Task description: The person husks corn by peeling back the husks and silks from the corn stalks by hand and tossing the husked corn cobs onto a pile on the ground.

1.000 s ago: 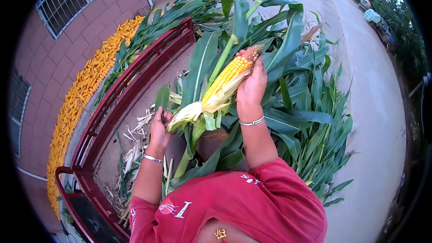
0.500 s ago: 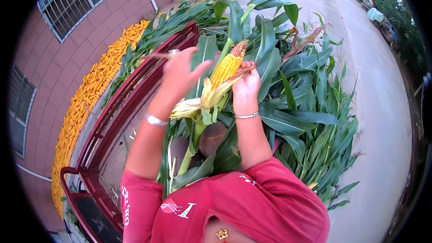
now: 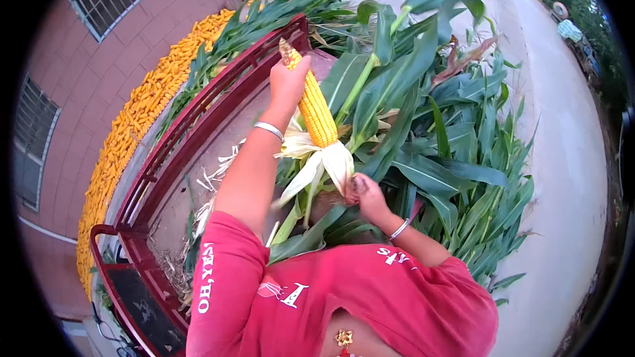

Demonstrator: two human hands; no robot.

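Observation:
An ear of corn (image 3: 316, 114) with bare yellow kernels stands tilted before me, still joined to its stalk at the base. My left hand (image 3: 288, 86) is closed round its upper part, just below the brownish tip. Pale husk (image 3: 334, 162) is peeled down and flares below the kernels. My right hand (image 3: 368, 197) has its fingers closed at the husk's lower end, to the right of the ear's base. A green stalk (image 3: 360, 86) with long leaves rises behind the ear.
A red cart (image 3: 192, 139) with railings stands at the left, husk scraps on its bed. Beyond it, a long heap of husked corn (image 3: 132, 122) lies along a tiled wall (image 3: 86, 92). Cut cornstalks (image 3: 476, 178) pile up at the right, beside a concrete road (image 3: 555, 152).
My left hand has come from the left of the ear onto its upper part. My right hand has moved down from beside the kernels, and more husk is pulled away.

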